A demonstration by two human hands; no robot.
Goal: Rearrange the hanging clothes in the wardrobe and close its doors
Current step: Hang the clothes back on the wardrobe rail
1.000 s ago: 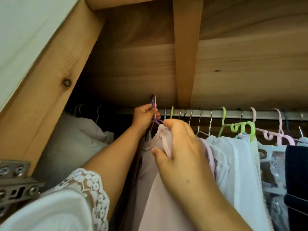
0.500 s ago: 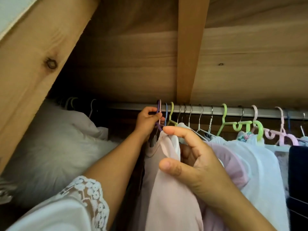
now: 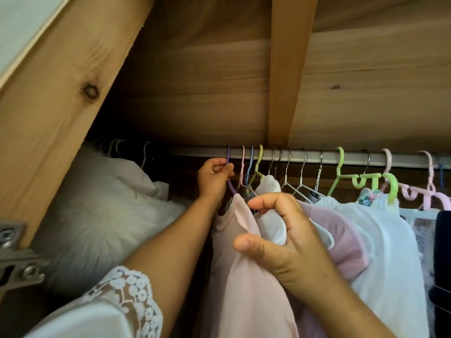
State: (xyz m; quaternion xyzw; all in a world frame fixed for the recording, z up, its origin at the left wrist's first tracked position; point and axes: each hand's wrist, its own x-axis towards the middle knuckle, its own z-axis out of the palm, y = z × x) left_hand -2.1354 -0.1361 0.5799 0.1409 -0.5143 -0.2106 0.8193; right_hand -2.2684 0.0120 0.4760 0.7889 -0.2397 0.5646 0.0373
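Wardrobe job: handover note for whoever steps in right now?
Left hand: grips the purple hanger just under the rail.
Right hand: grips a bunch of white cloth, beside the pink garment.
Other hangers sit packed along the rail to the right.
Done: purple hanger hooked on the rail.
Left: release both grips, finish spacing the clothes, close the doors; the door hinge shows the wardrobe open.

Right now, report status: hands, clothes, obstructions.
Left hand grips purple hanger on rail. Right hand pinches white garment. Hangers packed tight rightward; doors not closed.
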